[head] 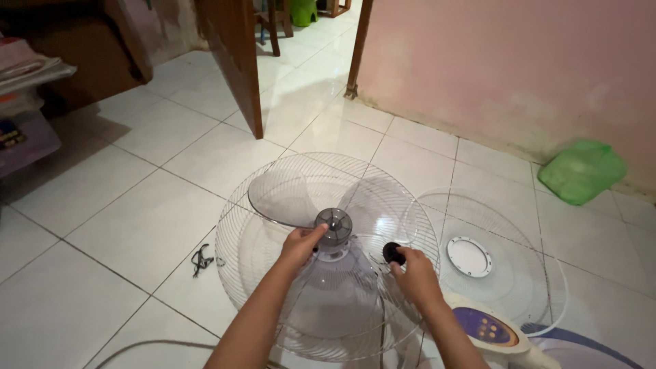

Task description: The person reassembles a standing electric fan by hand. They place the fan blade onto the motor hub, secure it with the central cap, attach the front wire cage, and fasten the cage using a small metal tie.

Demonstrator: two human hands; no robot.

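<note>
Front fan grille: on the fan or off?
Off. The front grille lies flat on the tiled floor beside the fan, and the blade sits uncovered over the rear grille.

Fan blade (301, 195) is clear glossy plastic, over a thin white wire grille (236, 263). Beside the blade, a matt black plastic cap (391, 252). Beyond it, glossy white floor tiles (137, 225), a dark wood door (236, 55).
</note>
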